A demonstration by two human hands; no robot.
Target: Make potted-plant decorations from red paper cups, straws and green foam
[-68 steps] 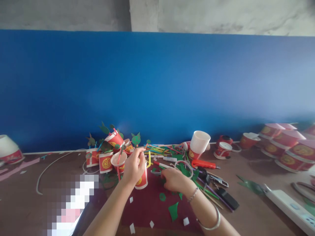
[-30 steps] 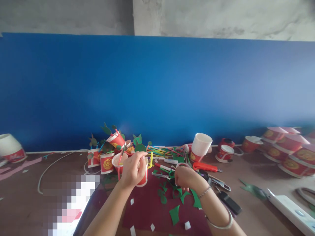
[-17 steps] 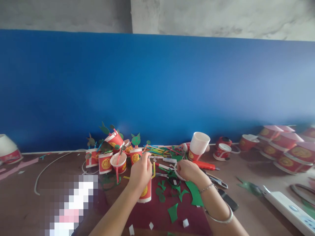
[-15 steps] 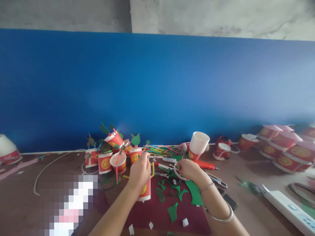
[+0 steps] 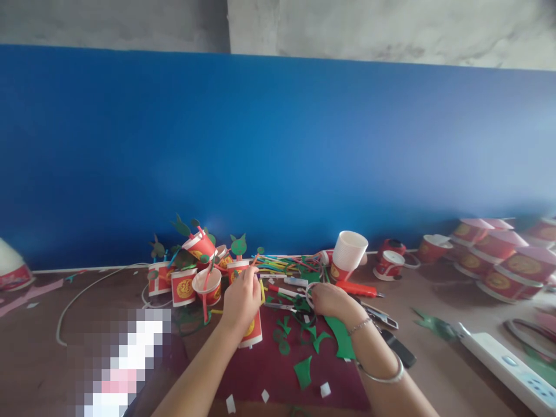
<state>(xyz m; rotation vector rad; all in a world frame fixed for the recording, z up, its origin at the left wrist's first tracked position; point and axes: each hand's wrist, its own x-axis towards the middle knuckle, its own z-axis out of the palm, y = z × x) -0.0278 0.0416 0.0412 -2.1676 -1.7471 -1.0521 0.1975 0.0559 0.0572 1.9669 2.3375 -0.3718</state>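
My left hand (image 5: 241, 302) is closed around a red and white paper cup (image 5: 252, 335) with a yellow emblem, and covers most of it. A yellow straw (image 5: 262, 293) sticks out beside the fingers. Over the scraps, my right hand (image 5: 330, 300) has its fingers closed at a thin white ring that looks like a roll of tape (image 5: 308, 294); the fingertips are partly hidden. Scissors (image 5: 280, 307) and a red marker (image 5: 280, 290) lie between the hands. Cut green paper pieces (image 5: 303, 372) are scattered on the dark red mat (image 5: 260, 376).
Decorated cups (image 5: 184, 288) stand at the back left. Colourful straws (image 5: 278, 264) lie along the blue wall, beside a tall cup stack (image 5: 350, 250). On the right are a red cutter (image 5: 358, 289), a black phone (image 5: 398, 347), green-handled pliers (image 5: 434, 325), a power strip (image 5: 504, 362) and piled cups (image 5: 497, 284).
The cup in my left hand has tilted slightly and moved a little up and left. My right hand stays at the white ring. The whole view has shifted slightly.
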